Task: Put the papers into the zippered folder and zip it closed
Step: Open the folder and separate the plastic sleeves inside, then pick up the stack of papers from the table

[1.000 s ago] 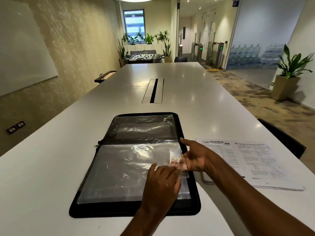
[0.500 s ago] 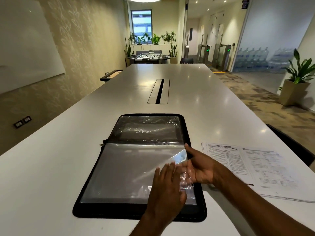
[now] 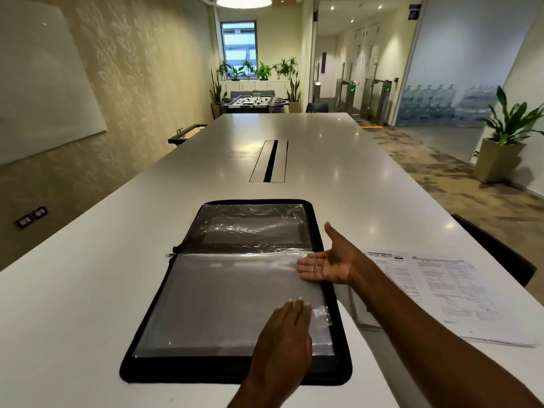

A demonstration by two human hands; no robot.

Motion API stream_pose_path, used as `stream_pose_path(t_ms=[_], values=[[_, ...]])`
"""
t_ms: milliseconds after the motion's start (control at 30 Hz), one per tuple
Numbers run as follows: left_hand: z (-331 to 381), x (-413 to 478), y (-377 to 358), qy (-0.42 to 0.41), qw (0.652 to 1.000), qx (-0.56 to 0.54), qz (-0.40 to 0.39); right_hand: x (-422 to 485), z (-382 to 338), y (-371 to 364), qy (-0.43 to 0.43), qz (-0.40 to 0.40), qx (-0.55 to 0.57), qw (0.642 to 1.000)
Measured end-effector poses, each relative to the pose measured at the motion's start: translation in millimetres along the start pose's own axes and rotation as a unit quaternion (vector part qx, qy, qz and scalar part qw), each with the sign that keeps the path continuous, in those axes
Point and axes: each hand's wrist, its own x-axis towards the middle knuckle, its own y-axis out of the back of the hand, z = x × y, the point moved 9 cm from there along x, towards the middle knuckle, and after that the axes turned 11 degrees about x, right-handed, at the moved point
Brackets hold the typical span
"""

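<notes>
Folder [image 3: 235,293] is the landmark: one black zippered folder, lying open and flat on the white table [image 3: 88,304]. Inside it are clear plastic sleeves; the far half [image 3: 253,228] shows one crinkled sleeve over a dark backing, and the near half [image 3: 229,301] is covered by a smoother, greyish sleeve. I cannot tell if any sheet is already inside these sleeves. One zipper pull [image 3: 170,255] sticks out at the left end of the fold.

The papers [image 3: 441,293] lie outside the folder, just beside its right edge, as one flat stack of printed sheets; how many sheets I cannot count.

Two hands are over the folder. The left hand [image 3: 287,337] lies palm down with fingers straight and together on the near right part of the near sleeve, gripping nothing. The right hand [image 3: 326,262] is spread open, palm turned up, thumb pointing away; its fingers [image 3: 307,265] touch the right edge of the near sleeve, close to the fold, and it holds nothing.
</notes>
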Motion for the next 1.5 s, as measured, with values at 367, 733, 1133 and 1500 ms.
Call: stream_pose_path(t_ms=[367,733,1133,1500], values=[[0,-2,15,0.008,0.997,-0.038,0.071,-31,55,9,-0.065,-0.030,-0.064,0.995],[7,-6,20,-0.038,0.994,-0.068,0.071,-84,75,7,-0.019,-0.071,-0.071,0.995],[39,85,36,-0.033,0.988,-0.128,0.076,-186,59,155,0.317,0.233,0.109,0.913],[131,241,-86,-0.138,0.974,-0.021,-0.180,-192,39,177,0.290,0.220,0.124,0.923]])
